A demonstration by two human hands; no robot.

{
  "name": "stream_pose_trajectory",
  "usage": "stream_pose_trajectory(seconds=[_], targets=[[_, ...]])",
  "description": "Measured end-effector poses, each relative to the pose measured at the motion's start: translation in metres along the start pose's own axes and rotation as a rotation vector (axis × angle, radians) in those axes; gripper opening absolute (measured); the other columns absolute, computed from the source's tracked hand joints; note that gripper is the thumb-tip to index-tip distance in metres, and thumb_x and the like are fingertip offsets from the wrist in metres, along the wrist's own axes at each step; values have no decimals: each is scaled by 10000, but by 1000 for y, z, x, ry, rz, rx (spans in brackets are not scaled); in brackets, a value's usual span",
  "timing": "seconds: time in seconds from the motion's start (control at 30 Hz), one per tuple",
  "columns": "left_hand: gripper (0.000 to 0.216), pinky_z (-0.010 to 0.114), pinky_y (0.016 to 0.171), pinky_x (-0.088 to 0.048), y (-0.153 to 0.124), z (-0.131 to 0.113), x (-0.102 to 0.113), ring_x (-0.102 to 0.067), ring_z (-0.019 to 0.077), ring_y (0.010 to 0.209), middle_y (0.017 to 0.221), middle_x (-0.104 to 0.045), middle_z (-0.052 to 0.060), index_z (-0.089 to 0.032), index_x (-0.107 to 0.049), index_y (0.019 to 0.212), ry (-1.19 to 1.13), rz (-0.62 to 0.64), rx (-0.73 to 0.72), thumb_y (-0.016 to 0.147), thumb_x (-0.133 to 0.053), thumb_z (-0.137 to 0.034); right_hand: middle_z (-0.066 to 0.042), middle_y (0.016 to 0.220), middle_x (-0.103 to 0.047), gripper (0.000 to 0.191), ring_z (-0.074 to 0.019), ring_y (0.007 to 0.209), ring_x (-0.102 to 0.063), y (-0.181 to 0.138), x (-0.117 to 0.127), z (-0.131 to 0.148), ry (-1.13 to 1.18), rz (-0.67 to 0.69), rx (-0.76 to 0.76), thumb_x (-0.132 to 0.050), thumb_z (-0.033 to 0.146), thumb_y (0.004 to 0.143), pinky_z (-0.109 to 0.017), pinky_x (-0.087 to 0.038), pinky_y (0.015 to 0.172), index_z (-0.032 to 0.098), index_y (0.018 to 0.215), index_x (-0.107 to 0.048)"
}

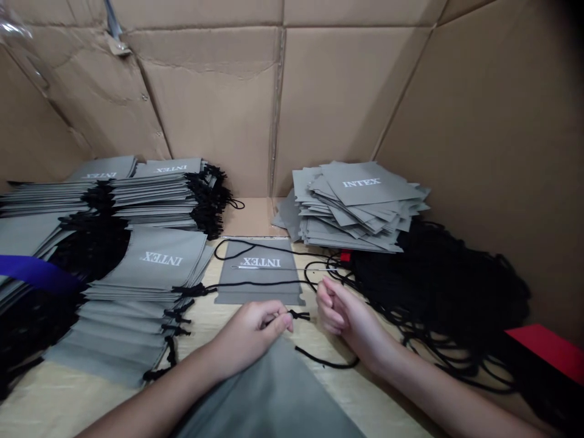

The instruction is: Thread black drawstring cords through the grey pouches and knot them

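My left hand [255, 331] is closed, pinching the knotted end of a black drawstring cord [300, 315] at the top of a grey fabric bag [274, 395] that lies under my forearms. My right hand [340, 310] is curled shut around another stretch of black cord [326, 363] just to the right. In front of both hands a grey INTEX bag [260, 286] lies flat on the wooden table [59, 401], with a thin metal threading needle [278, 267] and a cord across it.
Stacks of finished grey bags with black cords [155, 194] fill the left side. A loose pile of grey bags [360, 207] sits at back right, beside a heap of black cords [438, 286]. Cardboard walls [479, 121] enclose the table. A red object [547, 350] lies right.
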State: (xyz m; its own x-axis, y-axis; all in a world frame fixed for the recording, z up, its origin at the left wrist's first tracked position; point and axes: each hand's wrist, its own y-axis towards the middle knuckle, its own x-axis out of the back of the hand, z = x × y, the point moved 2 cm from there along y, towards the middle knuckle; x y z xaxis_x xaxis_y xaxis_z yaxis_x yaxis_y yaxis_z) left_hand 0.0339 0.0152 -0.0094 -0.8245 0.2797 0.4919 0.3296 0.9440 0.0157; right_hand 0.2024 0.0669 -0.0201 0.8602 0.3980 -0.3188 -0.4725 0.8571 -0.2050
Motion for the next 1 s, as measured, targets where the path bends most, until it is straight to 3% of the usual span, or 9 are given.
stream_pose_trajectory(seconds=[0.17, 0.27, 0.33, 0.5, 0.67, 0.8, 1.0], targets=[[236, 192, 542, -291, -2, -2, -4, -413, 97, 575, 591, -457, -58, -170, -552, 694, 94, -71, -20, 863, -439, -289, 74, 432, -344, 504, -79, 381, -215, 2, 0, -5, -377, 71, 104, -302, 653, 828, -219, -124, 384, 201, 677, -470], [237, 190, 550, -301, -4, -3, -7, -422, 97, 584, 606, -472, -52, -170, -539, 686, 121, -82, -78, 869, -429, -271, 55, 525, -376, 425, -83, 474, -296, -8, -10, -7, -638, 147, 191, -409, 569, 849, -222, -190, 439, 187, 676, -479], [240, 189, 559, -315, -5, -3, -9, -434, 100, 588, 617, -496, -43, -169, -547, 693, 127, -56, -105, 873, -419, -263, 58, 533, -347, 404, -82, 496, -292, -14, -16, -8, -687, 204, 178, -465, 531, 843, -227, -193, 455, 184, 638, -453], [269, 196, 599, -346, -9, -6, -10, -475, 113, 611, 641, -551, -22, -169, -588, 729, 82, -13, -123, 890, -391, -257, 87, 433, -269, 503, -56, 389, -148, -16, -20, -6, -440, 307, -63, -434, 611, 810, -254, -78, 410, 169, 575, -477], [259, 196, 562, -325, -8, -7, -10, -426, 107, 578, 598, -492, -37, -169, -567, 668, 17, -27, -106, 870, -426, -250, 105, 345, -194, 478, -50, 378, -105, -20, -20, -4, -44, 302, -314, -597, 439, 772, -248, -80, 414, 180, 444, -366], [276, 194, 515, -294, -9, -7, -11, -389, 99, 522, 515, -408, -50, -170, -507, 558, -32, -69, -92, 828, -451, -192, 106, 335, -174, 474, -47, 369, -82, -30, -24, -9, 264, 185, -431, -620, 372, 740, -232, -95, 401, 186, 431, -313], [235, 194, 527, -302, -18, -18, -10, -425, 104, 522, 551, -494, -31, -183, -546, 607, 73, -50, -198, 809, -434, -139, 115, 382, -124, 490, -47, 401, -35, -46, -28, -3, 438, -19, -415, -706, 292, 654, -229, -175, 426, 198, 457, -267]])
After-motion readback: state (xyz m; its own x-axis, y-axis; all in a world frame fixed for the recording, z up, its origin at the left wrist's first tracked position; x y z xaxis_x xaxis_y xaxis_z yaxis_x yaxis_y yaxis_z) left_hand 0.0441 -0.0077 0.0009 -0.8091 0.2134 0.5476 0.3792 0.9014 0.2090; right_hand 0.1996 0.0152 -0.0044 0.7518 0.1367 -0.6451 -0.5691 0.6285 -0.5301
